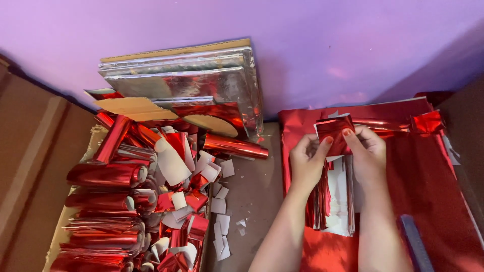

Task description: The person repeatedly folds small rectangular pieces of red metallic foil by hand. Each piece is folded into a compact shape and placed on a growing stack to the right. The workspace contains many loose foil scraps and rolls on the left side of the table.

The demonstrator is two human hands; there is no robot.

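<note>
My left hand (307,161) and my right hand (369,151) together pinch a small square of shiny red foil (334,132) with a white backing, held up over a large red foil sheet (418,176). The left thumb and the right thumb press on its lower edge. Beneath my wrists lies a stack of cut foil pieces (335,201), red on one side and white on the other.
A heap of rolled red foil tubes (108,176) and white paper scraps (219,206) fills the left. Silver foil-covered boards (201,83) lean on the purple wall. A loose red roll (234,146) lies near them. A blue-grey ruler-like strip (416,244) sits at lower right.
</note>
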